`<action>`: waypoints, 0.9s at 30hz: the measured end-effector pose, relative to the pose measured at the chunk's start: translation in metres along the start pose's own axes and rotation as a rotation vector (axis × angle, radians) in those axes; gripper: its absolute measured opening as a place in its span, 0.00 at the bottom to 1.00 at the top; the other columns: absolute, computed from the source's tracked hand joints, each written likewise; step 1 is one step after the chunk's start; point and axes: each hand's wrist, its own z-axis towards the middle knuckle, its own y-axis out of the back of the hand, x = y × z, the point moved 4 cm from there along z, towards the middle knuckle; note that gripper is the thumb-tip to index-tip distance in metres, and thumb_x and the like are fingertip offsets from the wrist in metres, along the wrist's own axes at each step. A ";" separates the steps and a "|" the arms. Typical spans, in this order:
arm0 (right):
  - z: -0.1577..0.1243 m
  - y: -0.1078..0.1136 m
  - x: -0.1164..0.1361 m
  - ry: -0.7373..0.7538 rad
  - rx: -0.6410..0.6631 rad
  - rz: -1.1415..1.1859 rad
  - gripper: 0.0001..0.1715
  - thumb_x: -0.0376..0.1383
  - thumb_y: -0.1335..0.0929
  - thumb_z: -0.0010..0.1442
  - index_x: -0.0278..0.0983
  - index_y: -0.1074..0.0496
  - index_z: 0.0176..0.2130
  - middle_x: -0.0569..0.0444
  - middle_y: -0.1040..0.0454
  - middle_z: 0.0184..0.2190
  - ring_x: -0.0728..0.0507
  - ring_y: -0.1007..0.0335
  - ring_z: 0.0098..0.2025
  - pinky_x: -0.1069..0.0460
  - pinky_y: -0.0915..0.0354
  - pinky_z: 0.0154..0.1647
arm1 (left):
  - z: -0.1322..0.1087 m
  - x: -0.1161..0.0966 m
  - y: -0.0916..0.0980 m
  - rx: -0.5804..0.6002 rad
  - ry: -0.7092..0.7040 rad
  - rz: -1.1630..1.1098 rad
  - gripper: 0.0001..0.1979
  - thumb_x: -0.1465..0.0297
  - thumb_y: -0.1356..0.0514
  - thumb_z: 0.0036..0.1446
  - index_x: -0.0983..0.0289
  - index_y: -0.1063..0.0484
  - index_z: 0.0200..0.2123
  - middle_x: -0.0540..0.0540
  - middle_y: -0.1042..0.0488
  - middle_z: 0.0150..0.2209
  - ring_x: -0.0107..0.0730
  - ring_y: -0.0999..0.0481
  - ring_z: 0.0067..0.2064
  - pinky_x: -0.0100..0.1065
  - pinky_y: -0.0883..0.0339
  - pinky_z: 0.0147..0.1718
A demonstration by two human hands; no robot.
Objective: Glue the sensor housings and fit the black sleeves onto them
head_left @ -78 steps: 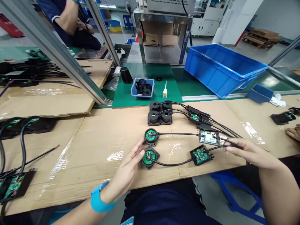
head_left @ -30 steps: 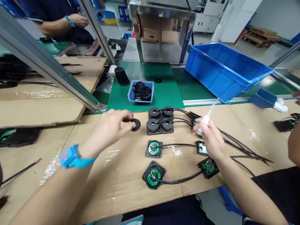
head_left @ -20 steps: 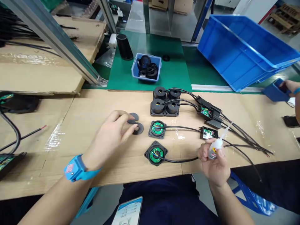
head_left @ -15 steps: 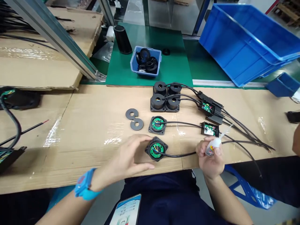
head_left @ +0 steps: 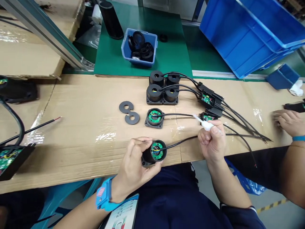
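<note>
From here I count, mid-worktop, four clustered black housings, two round green-faced housings, two grey rings and one dropper bottle; farther out, two small blue bins and one tapered black piece.

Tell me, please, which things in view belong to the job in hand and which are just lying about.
Seemingly part of the job:
round housing in the left hand
nozzle bottle in the right hand
grey rings
second housing

Apparently just lying about:
large blue crate
black cup
</note>
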 end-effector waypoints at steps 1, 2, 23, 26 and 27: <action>-0.003 0.000 0.001 -0.010 0.004 0.003 0.24 0.54 0.24 0.56 0.44 0.35 0.38 0.69 0.48 0.16 0.54 0.61 0.15 0.57 0.58 0.16 | 0.000 -0.004 0.003 0.000 -0.018 0.023 0.28 0.72 0.32 0.55 0.59 0.38 0.57 0.58 0.28 0.46 0.45 0.22 0.50 0.46 0.22 0.46; -0.007 0.000 0.002 -0.019 0.008 0.007 0.24 0.54 0.23 0.55 0.44 0.33 0.38 0.69 0.48 0.16 0.54 0.62 0.15 0.57 0.58 0.16 | 0.000 -0.007 0.005 0.004 -0.033 0.040 0.28 0.72 0.32 0.55 0.59 0.38 0.57 0.58 0.28 0.45 0.44 0.22 0.50 0.44 0.21 0.46; -0.033 -0.032 0.034 0.273 0.351 -0.284 0.11 0.43 0.28 0.66 0.41 0.28 0.34 0.58 0.32 0.25 0.49 0.39 0.23 0.51 0.44 0.23 | 0.000 -0.029 0.017 0.015 -0.137 0.164 0.20 0.76 0.29 0.54 0.66 0.27 0.50 0.55 0.27 0.42 0.41 0.19 0.48 0.40 0.19 0.49; -0.032 -0.034 0.036 0.265 0.399 -0.297 0.11 0.41 0.27 0.65 0.40 0.29 0.34 0.59 0.33 0.24 0.50 0.39 0.24 0.52 0.43 0.24 | 0.001 -0.030 0.018 0.022 -0.159 0.161 0.19 0.78 0.29 0.53 0.71 0.27 0.48 0.57 0.28 0.42 0.41 0.20 0.49 0.38 0.21 0.51; -0.031 -0.034 0.036 0.261 0.406 -0.298 0.11 0.41 0.26 0.65 0.40 0.29 0.34 0.59 0.33 0.24 0.50 0.39 0.24 0.52 0.43 0.24 | 0.002 -0.030 0.018 0.028 -0.162 0.159 0.18 0.78 0.29 0.53 0.72 0.27 0.48 0.57 0.28 0.42 0.41 0.20 0.49 0.38 0.21 0.52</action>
